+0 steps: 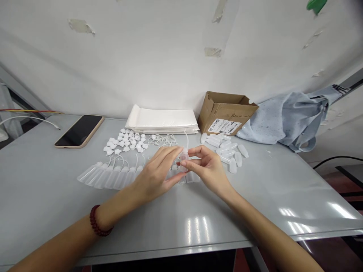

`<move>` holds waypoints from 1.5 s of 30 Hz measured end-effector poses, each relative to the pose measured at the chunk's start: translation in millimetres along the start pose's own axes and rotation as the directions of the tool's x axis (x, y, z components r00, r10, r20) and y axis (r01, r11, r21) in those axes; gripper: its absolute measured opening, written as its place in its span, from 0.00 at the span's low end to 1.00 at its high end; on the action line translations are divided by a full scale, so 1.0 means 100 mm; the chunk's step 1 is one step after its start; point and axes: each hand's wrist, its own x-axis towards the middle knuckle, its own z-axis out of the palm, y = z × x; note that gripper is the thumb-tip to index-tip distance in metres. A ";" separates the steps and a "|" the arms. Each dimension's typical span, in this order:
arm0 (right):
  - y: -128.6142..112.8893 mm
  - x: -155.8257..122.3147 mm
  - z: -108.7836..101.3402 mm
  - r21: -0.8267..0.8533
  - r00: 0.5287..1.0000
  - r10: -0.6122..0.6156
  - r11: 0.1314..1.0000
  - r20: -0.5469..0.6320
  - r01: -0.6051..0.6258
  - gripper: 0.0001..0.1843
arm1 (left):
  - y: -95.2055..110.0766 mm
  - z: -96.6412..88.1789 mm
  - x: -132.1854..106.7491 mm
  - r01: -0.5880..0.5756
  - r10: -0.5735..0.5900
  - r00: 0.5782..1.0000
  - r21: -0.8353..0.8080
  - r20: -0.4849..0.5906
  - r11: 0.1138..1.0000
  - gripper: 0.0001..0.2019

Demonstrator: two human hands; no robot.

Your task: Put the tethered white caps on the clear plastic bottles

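My left hand (157,173) and my right hand (208,168) meet above the grey table, both pinching a small translucent plastic bottle (184,156). A thin white tether (186,139) rises from its top. Behind my left hand, a row of translucent plastic bottles (110,177) lies on its side, partly hidden by that hand. Several white plastic caps (126,141) lie in a loose pile beyond the row. Further loose bottles (224,149) lie past my right hand. A dark red bead bracelet (98,221) circles my left wrist.
A stack of white padded envelopes (161,120), an open cardboard box (225,113) and a crumpled pale blue bag (283,121) stand along the wall. A phone (79,131) lies on the grey table (48,189) at the far left, near white and coloured cables (28,115).
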 end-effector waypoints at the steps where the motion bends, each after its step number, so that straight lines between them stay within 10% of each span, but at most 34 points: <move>1: 0.00 0.00 0.00 -0.026 1.000 0.000 1.000 -0.005 0.000 0.17 | 0.00 0.00 0.00 0.015 -0.015 1.000 -0.001 0.002 1.000 0.26; 13: -0.07 0.00 0.01 0.099 0.999 0.029 0.995 0.020 -0.031 0.25 | 0.02 0.00 0.01 -0.027 0.027 1.000 -0.032 -0.009 0.999 0.24; 29: -0.13 0.03 -0.06 0.154 0.997 0.026 0.987 0.079 -0.038 0.11 | 0.00 -0.06 0.05 -0.093 0.092 0.996 -0.050 -0.020 0.994 0.23; 38: -0.24 0.11 -0.23 -0.115 0.998 -0.036 0.993 -0.048 0.030 0.13 | -0.07 0.14 0.23 -0.075 0.075 0.997 -0.031 -0.016 0.997 0.21; 45: -0.35 0.21 -0.73 -0.448 0.977 0.003 0.889 -0.212 -0.100 0.07 | 0.14 0.40 0.46 0.112 -0.116 0.952 0.030 0.283 0.993 0.20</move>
